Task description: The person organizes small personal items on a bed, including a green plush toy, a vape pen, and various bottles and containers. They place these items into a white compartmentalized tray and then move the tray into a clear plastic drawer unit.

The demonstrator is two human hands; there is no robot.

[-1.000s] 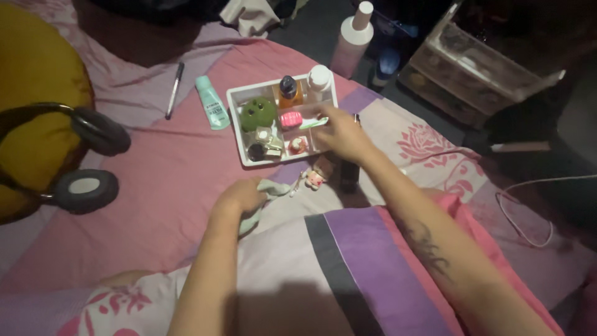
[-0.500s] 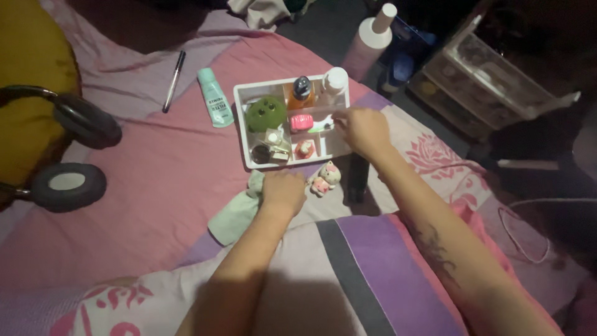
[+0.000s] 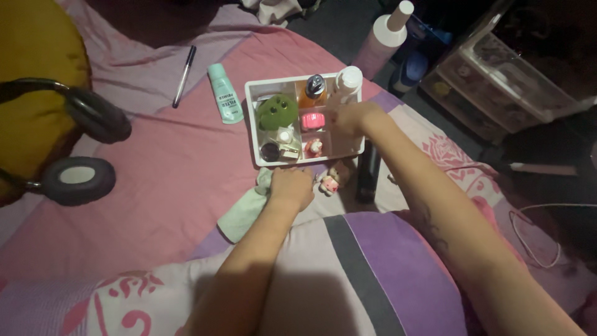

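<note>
Moved deeper into the white tray (image 3: pixel 257 148), the right hand (image 3: pixel 348 118) is now placed over its right compartments, its grip hidden, while the left hand (image 3: pixel 291 186) is pressed, closed, on the green cloth (image 3: pixel 241 214) just below.

We see open pink bedsheet (image 3: pixel 155 162) at centre left; the crowded white compartment tray (image 3: pixel 255 134), black cylinder (image 3: pixel 368 171) and small toy figure (image 3: pixel 328 183) hem the centre right.
</note>
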